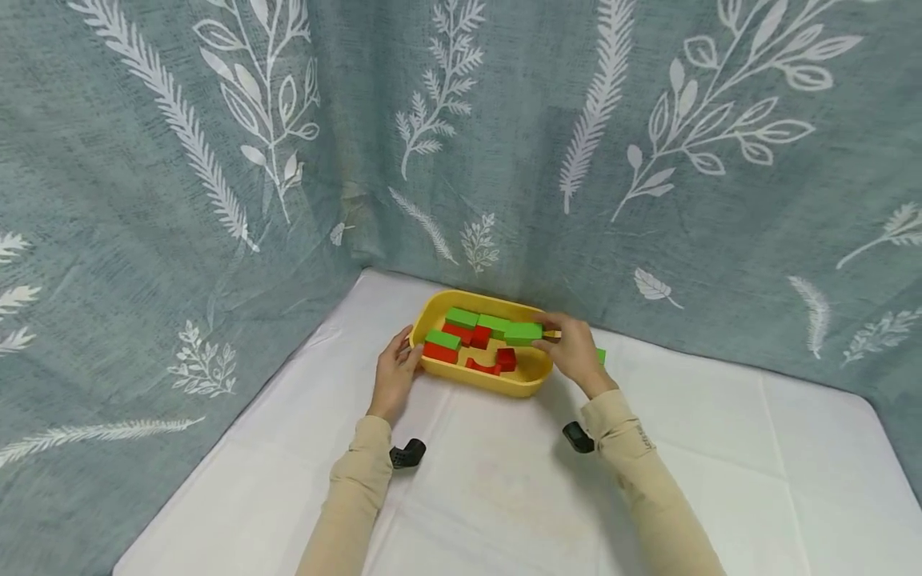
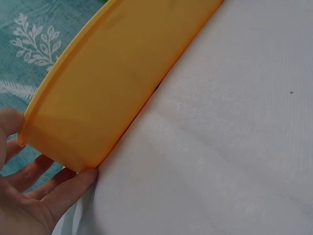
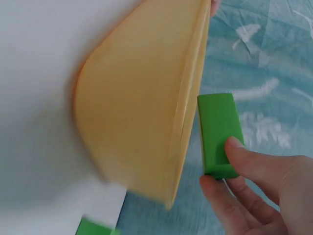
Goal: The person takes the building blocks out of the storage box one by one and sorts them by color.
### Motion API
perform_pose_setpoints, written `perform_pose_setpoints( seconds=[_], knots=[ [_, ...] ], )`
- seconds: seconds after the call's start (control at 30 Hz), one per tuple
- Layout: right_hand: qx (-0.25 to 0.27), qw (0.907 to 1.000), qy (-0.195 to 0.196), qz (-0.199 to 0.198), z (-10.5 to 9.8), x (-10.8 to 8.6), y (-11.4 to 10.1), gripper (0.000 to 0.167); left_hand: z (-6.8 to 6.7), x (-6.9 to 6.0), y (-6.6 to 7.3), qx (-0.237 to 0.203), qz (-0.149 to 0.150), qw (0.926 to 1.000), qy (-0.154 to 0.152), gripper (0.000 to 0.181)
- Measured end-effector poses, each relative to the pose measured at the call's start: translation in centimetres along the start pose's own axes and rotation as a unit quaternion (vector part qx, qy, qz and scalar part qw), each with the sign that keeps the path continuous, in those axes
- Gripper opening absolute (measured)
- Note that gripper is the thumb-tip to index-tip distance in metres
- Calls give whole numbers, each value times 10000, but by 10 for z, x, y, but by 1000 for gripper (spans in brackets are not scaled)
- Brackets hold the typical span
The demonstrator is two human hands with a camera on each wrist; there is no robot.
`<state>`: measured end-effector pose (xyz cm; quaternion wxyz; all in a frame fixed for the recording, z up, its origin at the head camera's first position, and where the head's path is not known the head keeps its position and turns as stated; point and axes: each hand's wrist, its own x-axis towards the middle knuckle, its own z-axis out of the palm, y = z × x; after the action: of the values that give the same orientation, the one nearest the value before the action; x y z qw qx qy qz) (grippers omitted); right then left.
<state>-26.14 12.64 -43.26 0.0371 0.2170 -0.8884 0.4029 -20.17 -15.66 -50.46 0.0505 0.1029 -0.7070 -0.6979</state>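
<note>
A yellow tub with rounded ends stands on a white cloth, and several red and green blocks lie inside it. My left hand holds the tub's left end; in the left wrist view, its fingers touch the outer wall, one at the bottom edge. Over the tub's right end, my right hand pinches a green block by one end between thumb and fingers. Within the tub, a green block sits on a red block, and a small red block lies near the middle.
Another green block lies on the cloth right of the tub, partly hidden by my right hand. A leaf-patterned blue-green curtain hangs close behind. Black devices show beside both wrists.
</note>
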Motion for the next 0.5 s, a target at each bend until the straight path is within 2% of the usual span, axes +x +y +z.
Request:
perform_pose_setpoints(
  seconds=[0.17,0.5],
  knots=[
    [350,9991,104,224,-24,-13,19,46,-3,0,-2,1,7,10000,89,53],
    [98,9972,394,624,-57,-44,59,48,2,-1,-5,45,-44,10000,44,53]
  ],
)
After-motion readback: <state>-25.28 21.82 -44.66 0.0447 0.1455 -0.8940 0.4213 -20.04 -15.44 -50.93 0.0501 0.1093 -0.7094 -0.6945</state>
